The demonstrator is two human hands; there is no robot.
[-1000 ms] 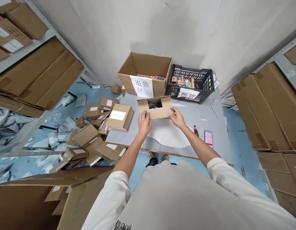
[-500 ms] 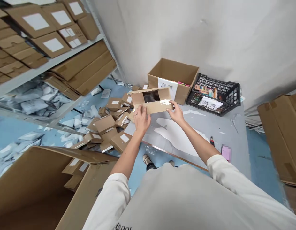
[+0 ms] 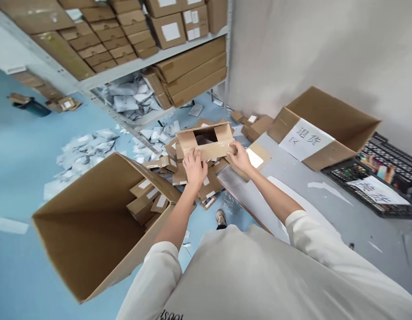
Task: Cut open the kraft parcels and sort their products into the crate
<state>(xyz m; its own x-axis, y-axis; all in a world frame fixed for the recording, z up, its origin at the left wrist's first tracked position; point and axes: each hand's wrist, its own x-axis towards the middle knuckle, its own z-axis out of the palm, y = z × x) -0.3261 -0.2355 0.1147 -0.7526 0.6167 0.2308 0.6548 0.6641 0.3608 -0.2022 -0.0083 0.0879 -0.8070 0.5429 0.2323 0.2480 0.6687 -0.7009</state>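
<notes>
Between my two hands is a small cardboard box (image 3: 210,151), its top flaps partly parted over a dark gap. My left hand (image 3: 194,168) grips its near left side, the fingers on the front panel. My right hand (image 3: 239,158) pinches the right end, where shiny tape shows. Below and around the held box lie several small labelled cartons (image 3: 209,186) in a heap. Just right of my right hand, a flat carton with a white label (image 3: 255,158) rests on the table corner. What is inside the held box cannot be made out.
A large open carton (image 3: 92,231) with small boxes inside stands at my left. On the grey table (image 3: 292,178) are an open box with a paper sign (image 3: 307,138) and a black crate (image 3: 366,178). Shelves (image 3: 152,62) hold boxes; grey parcels (image 3: 82,155) cover the floor.
My view and body have turned left, away from the table, toward the heap and the large carton. Both hands keep hold of the small box throughout.
</notes>
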